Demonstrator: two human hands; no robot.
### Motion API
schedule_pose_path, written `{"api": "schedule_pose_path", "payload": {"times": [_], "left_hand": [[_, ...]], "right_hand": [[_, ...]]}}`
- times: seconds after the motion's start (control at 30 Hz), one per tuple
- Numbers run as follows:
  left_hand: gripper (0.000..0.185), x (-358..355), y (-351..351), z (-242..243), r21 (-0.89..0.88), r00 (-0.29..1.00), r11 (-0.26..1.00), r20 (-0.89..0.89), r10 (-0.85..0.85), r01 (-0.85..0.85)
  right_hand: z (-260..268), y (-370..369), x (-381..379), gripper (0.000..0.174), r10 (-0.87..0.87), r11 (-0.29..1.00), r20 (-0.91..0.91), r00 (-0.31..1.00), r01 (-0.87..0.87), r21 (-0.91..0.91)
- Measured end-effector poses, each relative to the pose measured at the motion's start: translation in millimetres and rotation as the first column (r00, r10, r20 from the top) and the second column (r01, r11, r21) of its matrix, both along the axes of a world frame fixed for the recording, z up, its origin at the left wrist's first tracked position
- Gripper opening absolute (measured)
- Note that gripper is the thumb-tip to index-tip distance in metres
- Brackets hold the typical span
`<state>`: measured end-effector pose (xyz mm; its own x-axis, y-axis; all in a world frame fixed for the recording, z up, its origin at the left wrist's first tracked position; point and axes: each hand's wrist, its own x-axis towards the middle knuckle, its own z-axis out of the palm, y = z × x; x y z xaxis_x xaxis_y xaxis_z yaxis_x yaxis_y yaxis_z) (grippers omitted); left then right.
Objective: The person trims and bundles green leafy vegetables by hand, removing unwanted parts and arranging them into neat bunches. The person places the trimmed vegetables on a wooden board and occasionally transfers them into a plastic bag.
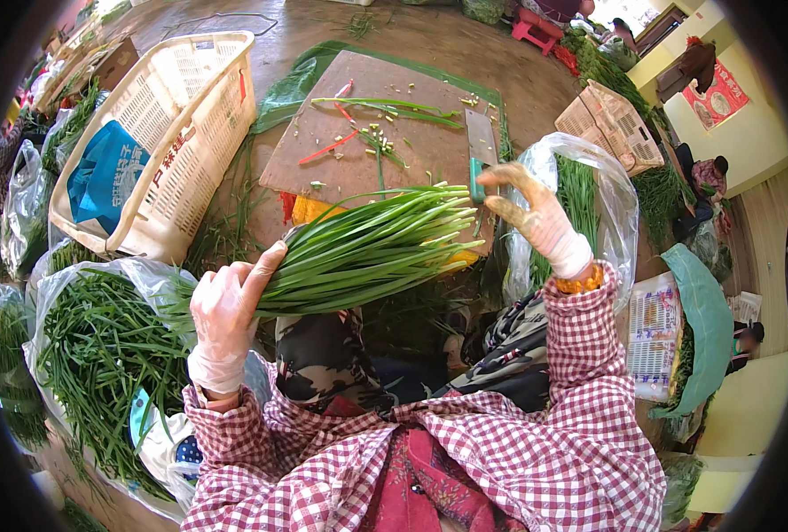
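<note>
My left hand point(229, 316), in a thin pale glove, grips a bundle of garlic chives point(367, 249) by its leafy part. The bundle's pale cut ends point right, above the near edge of a brown board point(287, 156). My right hand point(533, 216), gloved and stained at the fingertips, is raised to the right of those ends, thumb and fingers apart, nothing between them. Just beyond its fingertips lies a cleaver point(479, 139) with a green handle on the board's right side. Loose chives point(394, 110), red ties point(327, 147) and chopped ends are scattered across the board.
A cream plastic crate point(201, 159) holding a blue bag point(109, 176) stands at the left. Below it sits a plastic sack of loose chives point(108, 346). Bagged chives point(577, 199) stand right of the board. A crate with a green cover point(696, 332) is farther right. Other people sit beyond.
</note>
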<state>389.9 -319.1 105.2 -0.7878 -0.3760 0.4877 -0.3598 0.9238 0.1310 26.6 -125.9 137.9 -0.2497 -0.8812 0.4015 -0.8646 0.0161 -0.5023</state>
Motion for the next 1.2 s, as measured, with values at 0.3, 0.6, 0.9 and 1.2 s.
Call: {"api": "schedule_pose_path", "payload": {"times": [0.3, 0.6, 0.9, 1.2], "left_hand": [[0.062, 0, 0, 2, -0.053, 1.0, 0.999, -0.001, -0.003, 0.003], [0.061, 2, -4, -2, -0.051, 1.0, 0.999, -0.01, -0.001, 0.0], [0.059, 1, -3, -3, -0.098, 0.999, 0.995, -0.018, -0.027, 0.025], [0.061, 2, -2, 1, -0.033, 0.999, 0.999, -0.024, -0.029, 0.029]], "right_hand": [[-1, -61, 42, 0.022, 0.054, 0.96, 0.756, 0.652, -0.244, 0.141], [-44, 1, -15, 0.015, -0.336, 0.915, 0.175, 0.926, 0.276, 0.295], [6, -12, 17, 0.027, 0.118, 0.992, 0.121, 0.986, -0.122, 0.029], [-33, -21, 13, 0.015, 0.006, 0.997, 0.574, 0.819, 0.037, -0.064]]}}
